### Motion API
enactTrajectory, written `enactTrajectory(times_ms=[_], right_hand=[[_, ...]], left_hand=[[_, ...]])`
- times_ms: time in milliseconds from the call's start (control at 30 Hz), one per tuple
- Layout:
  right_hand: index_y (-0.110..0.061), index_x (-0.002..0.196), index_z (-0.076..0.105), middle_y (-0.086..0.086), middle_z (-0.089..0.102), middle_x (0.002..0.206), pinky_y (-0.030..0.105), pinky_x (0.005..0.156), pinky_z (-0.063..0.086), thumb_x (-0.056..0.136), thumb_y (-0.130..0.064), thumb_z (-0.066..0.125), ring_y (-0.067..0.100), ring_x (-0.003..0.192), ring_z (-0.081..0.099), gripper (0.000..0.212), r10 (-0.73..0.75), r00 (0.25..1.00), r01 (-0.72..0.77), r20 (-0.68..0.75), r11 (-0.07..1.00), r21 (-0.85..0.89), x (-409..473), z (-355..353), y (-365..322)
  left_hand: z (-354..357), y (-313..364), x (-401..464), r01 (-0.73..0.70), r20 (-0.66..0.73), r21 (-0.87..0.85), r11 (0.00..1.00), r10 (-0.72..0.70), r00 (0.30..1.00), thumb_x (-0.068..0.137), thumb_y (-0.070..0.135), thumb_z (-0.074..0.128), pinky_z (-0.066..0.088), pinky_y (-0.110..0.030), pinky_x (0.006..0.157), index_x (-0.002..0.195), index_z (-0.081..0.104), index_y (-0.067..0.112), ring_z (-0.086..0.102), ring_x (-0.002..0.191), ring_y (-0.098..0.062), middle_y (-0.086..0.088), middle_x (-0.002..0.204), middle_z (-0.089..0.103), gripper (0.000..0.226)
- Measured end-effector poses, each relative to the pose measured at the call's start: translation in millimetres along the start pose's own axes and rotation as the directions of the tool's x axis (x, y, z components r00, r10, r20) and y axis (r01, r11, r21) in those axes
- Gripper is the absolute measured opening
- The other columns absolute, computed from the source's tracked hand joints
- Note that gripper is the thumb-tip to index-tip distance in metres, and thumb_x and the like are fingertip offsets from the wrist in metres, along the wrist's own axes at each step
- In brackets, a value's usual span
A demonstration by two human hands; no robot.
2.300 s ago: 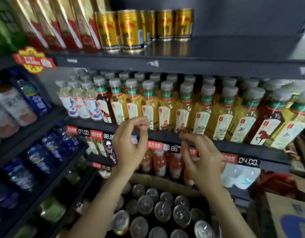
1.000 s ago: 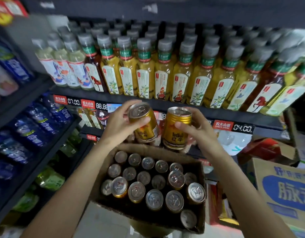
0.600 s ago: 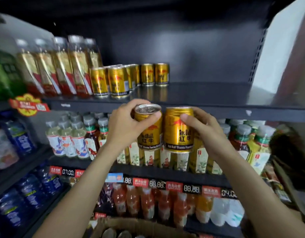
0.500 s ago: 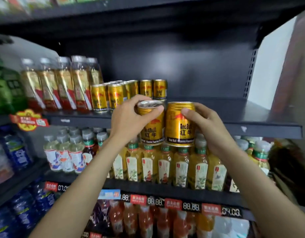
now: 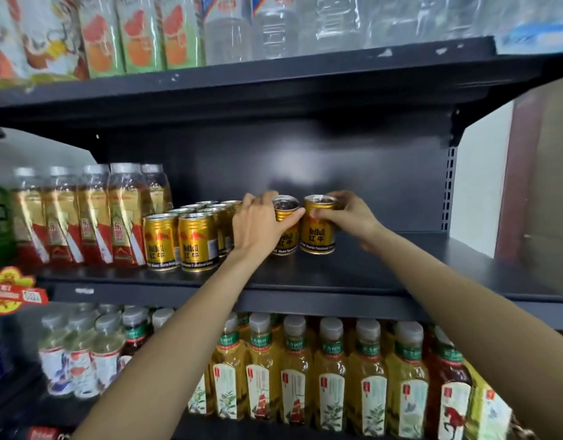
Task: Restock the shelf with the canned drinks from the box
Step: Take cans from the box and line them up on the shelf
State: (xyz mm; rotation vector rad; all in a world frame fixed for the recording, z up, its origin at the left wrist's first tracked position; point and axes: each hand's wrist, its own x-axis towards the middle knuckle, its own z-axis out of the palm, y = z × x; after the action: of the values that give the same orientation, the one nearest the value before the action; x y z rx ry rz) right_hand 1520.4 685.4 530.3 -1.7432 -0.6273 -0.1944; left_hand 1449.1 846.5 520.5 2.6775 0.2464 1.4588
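Left hand [image 5: 261, 223] hides most of its can [image 5: 286, 228]; top-shelf bottles [image 5: 273, 23] blurred, perhaps water.

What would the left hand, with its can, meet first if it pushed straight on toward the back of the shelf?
Probably only the shelf's dark back panel. The left hand and its can seem to have open shelf behind them, though depth is unclear.

- Left gold can [image 5: 285, 231]: upright on the dark shelf [image 5: 353, 268], just right of the stocked gold cans [image 5: 181, 239].
- Right gold can [image 5: 318, 228]: upright, just beside it (red "RedBull" lettering facing out).
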Motion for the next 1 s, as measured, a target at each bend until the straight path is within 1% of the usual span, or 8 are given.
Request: enactTrajectory(times_ms=[233,367,467,533,633,700,767,1000], right_hand=[[-0.015,0.124,0.045,0.007,0.06,0.116,0.04,0.086,0.054,0.07,-0.027,0.079,0.023,0.106,0.061,0.065,0.084,0.99,-0.077,0.113,0.995,-0.065,49,27,20],[-0.014,0.108,0.052,0.008,0.065,0.104,0.037,0.075,0.053,0.079,-0.025,0.072,0.024,0.097,0.064,0.037,0.096,0.975,-0.082,0.2,0.994,-0.078,60,36,21],[-0.014,0.111,0.05,0.01,0.063,0.114,0.042,0.086,0.053,0.085,-0.023,0.066,0.028,0.107,0.062,0.032,0.105,0.955,-0.084,0.276,0.993,-0.089,58,35,18],[-0.017,0.125,0.042,0.011,0.055,0.127,0.038,0.092,0.047,0.086,-0.022,0.065,0.027,0.118,0.054,0.046,0.09,0.942,-0.045,0.322,0.988,-0.146,56,32,18],[-0.018,0.145,0.02,0.012,0.034,0.144,0.036,0.104,0.036,0.077,-0.025,0.074,0.029,0.132,0.037,0.087,-0.044,0.941,0.196,0.334,0.877,-0.438,55,21,21],[-0.021,0.141,0.028,0.012,0.035,0.14,0.039,0.104,0.037,0.074,-0.029,0.077,0.031,0.128,0.04,0.083,-0.177,0.928,0.351,0.328,0.712,-0.608,55,17,24],[-0.022,0.135,0.037,0.01,0.041,0.134,0.041,0.1,0.043,0.077,-0.029,0.073,0.03,0.121,0.047,0.069,-0.246,0.906,0.422,0.346,0.612,-0.669,55,18,27],[-0.019,0.134,0.039,0.01,0.048,0.13,0.042,0.097,0.045,0.082,-0.027,0.069,0.029,0.117,0.051,0.06,-0.274,0.893,0.45,0.358,0.557,-0.698,63,37,27]], left_hand=[[21,-18,23,0.015,0.142,0.048,0.999,-0.022,0.99,0.086,0.062,0.042,0.047,-0.042,0.084,0.135,0.041,0.006,0.041,0.124,-0.031,-0.018,0.121,0.057,0.075],[35,-29,30,0.082,0.231,0.046,0.996,-0.09,0.969,0.086,0.062,0.042,0.042,-0.042,0.095,0.138,0.037,0.008,0.033,0.132,-0.033,-0.019,0.129,0.053,0.076],[41,-36,30,0.117,0.267,0.013,0.993,-0.116,0.957,0.085,0.063,0.042,0.039,-0.042,0.099,0.14,0.031,0.01,0.033,0.133,-0.034,-0.018,0.14,0.042,0.077],[41,-37,25,0.049,0.315,0.024,0.999,-0.054,0.948,0.082,0.064,0.05,0.039,-0.043,0.101,0.144,0.023,0.014,0.03,0.135,-0.034,-0.017,0.149,0.026,0.084],[38,-40,17,-0.25,0.285,0.167,0.954,0.196,0.938,0.075,0.058,0.064,0.028,-0.043,0.109,0.145,0.018,0.021,0.024,0.137,-0.031,-0.011,0.152,0.018,0.092],[35,-43,18,-0.421,0.279,0.315,0.85,0.341,0.898,0.076,0.054,0.064,0.022,-0.04,0.112,0.145,0.02,0.018,0.026,0.136,-0.026,-0.008,0.148,0.028,0.089],[33,-45,23,-0.459,0.301,0.41,0.788,0.359,0.884,0.078,0.053,0.062,0.023,-0.039,0.11,0.144,0.021,0.015,0.033,0.132,-0.025,-0.008,0.142,0.037,0.087],[45,-56,29,-0.419,0.316,0.486,0.767,0.293,0.902,0.082,0.046,0.062,0.026,-0.034,0.108,0.145,0.018,0.009,0.037,0.129,-0.025,-0.01,0.14,0.041,0.085]])
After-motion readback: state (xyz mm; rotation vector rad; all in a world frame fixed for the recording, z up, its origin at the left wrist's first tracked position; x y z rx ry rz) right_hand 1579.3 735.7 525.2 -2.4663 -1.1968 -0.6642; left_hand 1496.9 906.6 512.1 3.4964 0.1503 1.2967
